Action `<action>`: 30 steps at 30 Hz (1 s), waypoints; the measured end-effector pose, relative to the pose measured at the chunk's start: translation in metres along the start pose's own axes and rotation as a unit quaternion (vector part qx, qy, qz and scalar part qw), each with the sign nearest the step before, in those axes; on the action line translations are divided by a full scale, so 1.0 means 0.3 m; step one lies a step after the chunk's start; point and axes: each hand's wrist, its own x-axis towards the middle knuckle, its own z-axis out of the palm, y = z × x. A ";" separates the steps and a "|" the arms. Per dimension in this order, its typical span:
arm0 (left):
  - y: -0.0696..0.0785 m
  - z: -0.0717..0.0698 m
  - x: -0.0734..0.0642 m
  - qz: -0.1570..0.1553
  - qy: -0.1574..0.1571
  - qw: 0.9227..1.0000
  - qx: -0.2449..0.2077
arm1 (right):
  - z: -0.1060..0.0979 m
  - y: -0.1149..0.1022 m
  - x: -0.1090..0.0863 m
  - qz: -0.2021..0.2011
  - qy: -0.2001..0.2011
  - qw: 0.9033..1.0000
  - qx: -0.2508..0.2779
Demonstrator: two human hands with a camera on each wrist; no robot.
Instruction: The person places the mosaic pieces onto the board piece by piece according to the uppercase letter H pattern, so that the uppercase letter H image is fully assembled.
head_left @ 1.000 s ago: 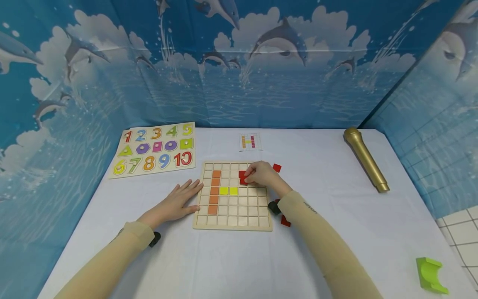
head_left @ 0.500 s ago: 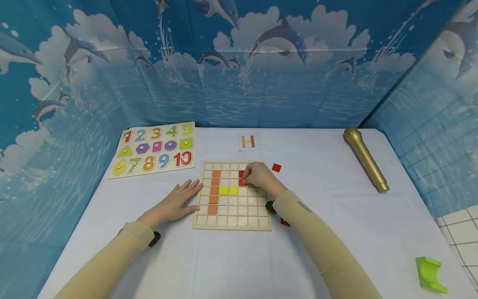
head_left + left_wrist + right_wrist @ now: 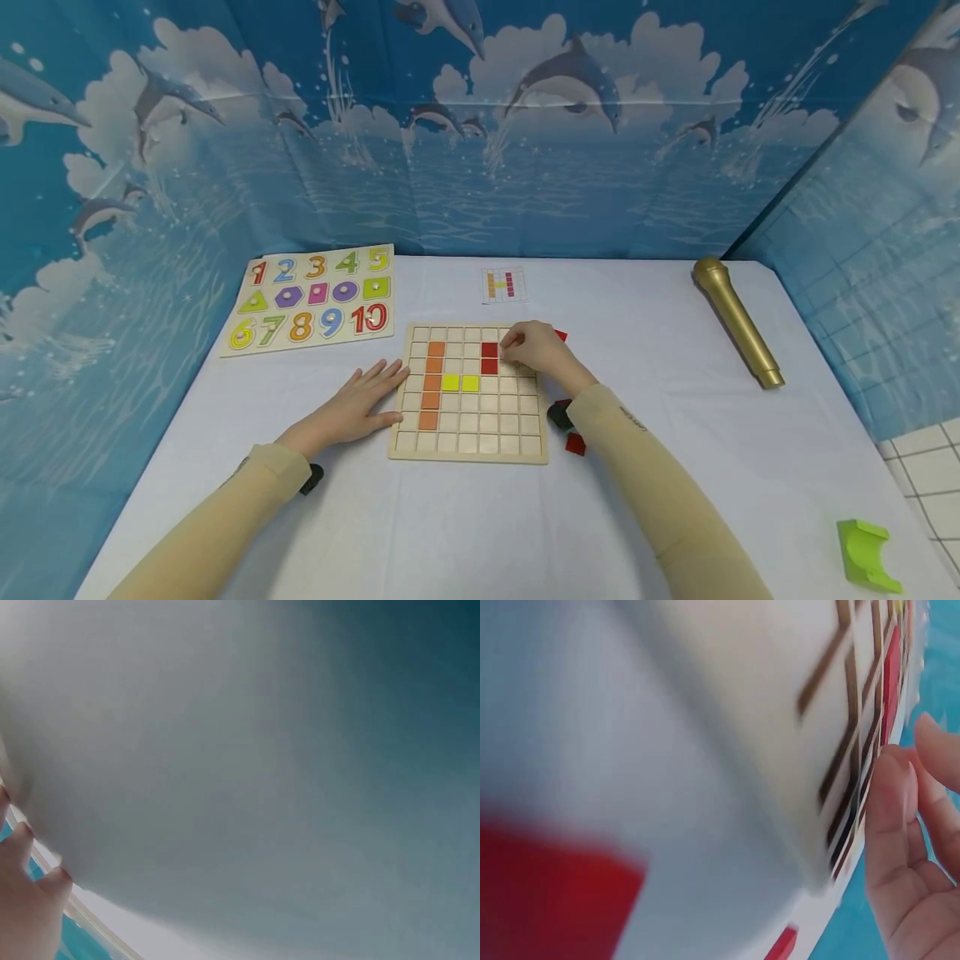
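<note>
A wooden grid board (image 3: 487,425) lies flat on the white table. An orange column of tiles (image 3: 430,400) runs down its left side, with two yellow tiles (image 3: 460,382) beside it. Two red tiles (image 3: 489,358) sit one above the other in the board's upper right. Just right of them hovers my right hand (image 3: 536,346), fingers loosely bent. In the right wrist view, nothing shows between that hand's thumb and fingers (image 3: 889,795). Spread flat, my left hand (image 3: 352,408) touches the board's left edge with its fingertips and thumb.
Loose red tiles lie right of the board, one behind my right hand and another red tile (image 3: 575,443) near my wrist. Behind the board is a small pattern card (image 3: 504,285). A number puzzle (image 3: 307,300), gold microphone (image 3: 738,321) and green piece (image 3: 864,554) lie farther out.
My right hand has let go of the lower red tile, which now lies straight in its square, and has drawn slightly to the right. The left hand stays put.
</note>
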 end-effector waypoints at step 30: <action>-0.007 0.008 0.003 -0.005 -0.003 1.000 0.002 | -0.174 0.206 0.001 0.083 0.060 0.994 0.040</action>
